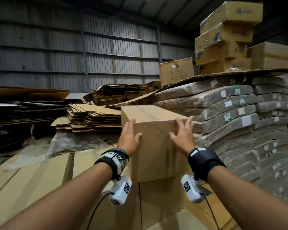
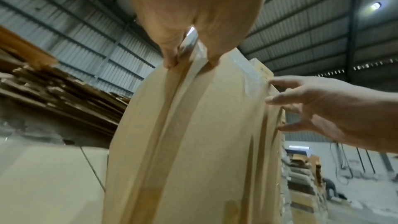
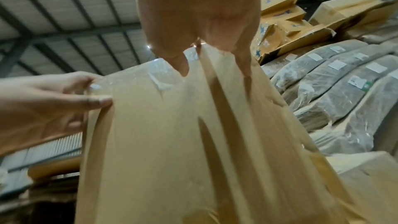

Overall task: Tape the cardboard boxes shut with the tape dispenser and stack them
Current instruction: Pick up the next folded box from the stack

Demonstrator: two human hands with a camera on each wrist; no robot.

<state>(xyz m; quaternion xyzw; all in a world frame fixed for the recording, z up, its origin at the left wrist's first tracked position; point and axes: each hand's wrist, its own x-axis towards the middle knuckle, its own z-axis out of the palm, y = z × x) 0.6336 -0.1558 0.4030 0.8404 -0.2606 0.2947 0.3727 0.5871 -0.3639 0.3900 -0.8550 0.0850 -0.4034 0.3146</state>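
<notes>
Both forearms reached forward from the near edge. Left hand (image 1: pixel 129 140) lay on the near left corner of the taped cardboard box (image 1: pixel 154 141), fingers fairly straight and spread along its side, thumb on the near face. Right hand (image 1: pixel 183 134) matched it at the near right corner, fingers wide and splayed. That box stood on end on a lower box (image 1: pixel 158 196); contact at its base probably full, view blurred. Flattened cardboard sheets (image 1: pixel 93 118) were stacked far left, wrapped bundles (image 1: pixel 236 117) right.
</notes>
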